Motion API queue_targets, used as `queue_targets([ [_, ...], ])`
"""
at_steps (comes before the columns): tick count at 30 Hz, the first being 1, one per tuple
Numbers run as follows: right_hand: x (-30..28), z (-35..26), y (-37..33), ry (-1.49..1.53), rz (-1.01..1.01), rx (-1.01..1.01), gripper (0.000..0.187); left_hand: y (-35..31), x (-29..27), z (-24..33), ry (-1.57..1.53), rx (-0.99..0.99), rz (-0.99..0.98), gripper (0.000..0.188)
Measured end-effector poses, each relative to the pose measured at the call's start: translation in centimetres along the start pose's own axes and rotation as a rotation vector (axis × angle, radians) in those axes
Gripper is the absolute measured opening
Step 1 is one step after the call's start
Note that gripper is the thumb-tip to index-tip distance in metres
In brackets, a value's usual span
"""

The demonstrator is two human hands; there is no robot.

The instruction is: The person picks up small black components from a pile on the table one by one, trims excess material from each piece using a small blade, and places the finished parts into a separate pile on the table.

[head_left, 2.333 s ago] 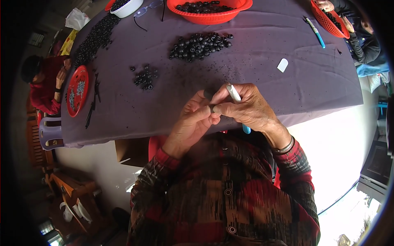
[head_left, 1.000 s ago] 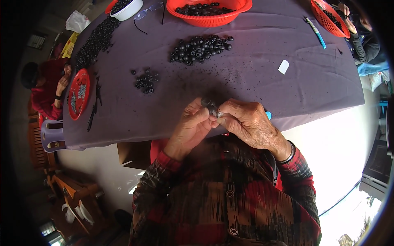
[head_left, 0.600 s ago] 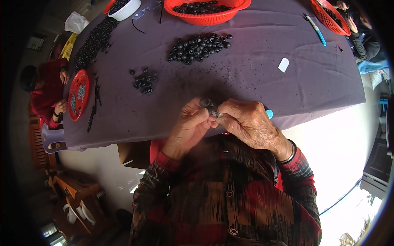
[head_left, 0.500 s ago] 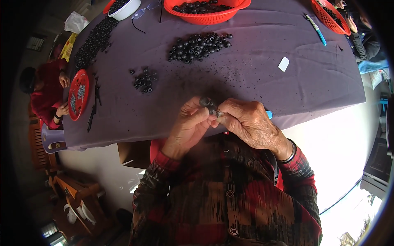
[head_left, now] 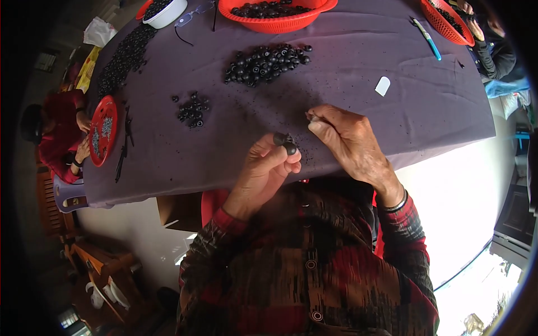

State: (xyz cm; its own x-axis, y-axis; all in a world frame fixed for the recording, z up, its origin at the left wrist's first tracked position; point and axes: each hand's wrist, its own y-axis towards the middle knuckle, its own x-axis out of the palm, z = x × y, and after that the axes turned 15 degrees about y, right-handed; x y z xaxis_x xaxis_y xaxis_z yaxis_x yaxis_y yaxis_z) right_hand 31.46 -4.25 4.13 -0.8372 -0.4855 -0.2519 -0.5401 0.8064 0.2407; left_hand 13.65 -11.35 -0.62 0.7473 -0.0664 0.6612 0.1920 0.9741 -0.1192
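My left hand (head_left: 260, 171) is closed near the table's front edge, thumb and fingers pinching small round black caps (head_left: 289, 148). Up and to the right, apart from it, my right hand (head_left: 356, 143) pinches thumb against forefinger. A tiny pale bit shows at those fingertips, too small to name. Ahead of my hands lies a large pile of the same black caps (head_left: 263, 66), some showing a hollow side. To its left is a smaller pile of black caps (head_left: 193, 110). Dark crumbs are scattered on the purple cloth (head_left: 336, 73) between the piles and my hands.
A red basin (head_left: 277, 23) of black pieces stands at the far side. Glasses (head_left: 188, 18), a white bowl (head_left: 168, 15) and a spread of black pieces (head_left: 126, 56) lie far left. A person (head_left: 59, 129) works by a red tray (head_left: 112, 134). A pen (head_left: 427, 39) and white card (head_left: 383, 86) lie right.
My right hand has drawn away from my left, upward and to the right, still pinched. My left hand keeps its place and its hold on the black caps.
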Motion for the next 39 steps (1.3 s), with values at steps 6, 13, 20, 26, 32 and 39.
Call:
queue_targets([
  [6, 0.7, -1.1, 0.0, 0.183, -0.075, -0.054, 0.024, 0.3, 0.3, 0.6, 0.057, 0.001, 0.032, 0.011],
  [13, 1.2, -0.2, 0.2, 0.515, -0.124, 0.22, 0.013, 0.5, -0.4, 0.0, 0.082, -0.06, -0.082, 0.03],
  [20, 1.1, -0.2, 0.9, 0.636, -0.148, 0.293, 0.013, 0.6, -0.2, 0.0, 0.02, -0.106, -0.111, 0.035],
  [26, 0.2, -0.2, 1.2, -0.216, -0.112, 0.261, 0.012, -0.5, -1.5, 3.3, 0.647, -0.01, 0.263, 0.014],
  [32, -0.1, 1.7, 5.6, -0.287, 0.038, 0.051, 0.015, -2.3, -8.0, 6.7, 1.23, 0.182, 0.669, 0.01],
  [39, 2.7, 5.0, 10.6, -0.476, 0.054, -0.091, 0.018, -1.1, -11.1, 7.6, 1.559, 0.56, 0.849, 0.015],
])
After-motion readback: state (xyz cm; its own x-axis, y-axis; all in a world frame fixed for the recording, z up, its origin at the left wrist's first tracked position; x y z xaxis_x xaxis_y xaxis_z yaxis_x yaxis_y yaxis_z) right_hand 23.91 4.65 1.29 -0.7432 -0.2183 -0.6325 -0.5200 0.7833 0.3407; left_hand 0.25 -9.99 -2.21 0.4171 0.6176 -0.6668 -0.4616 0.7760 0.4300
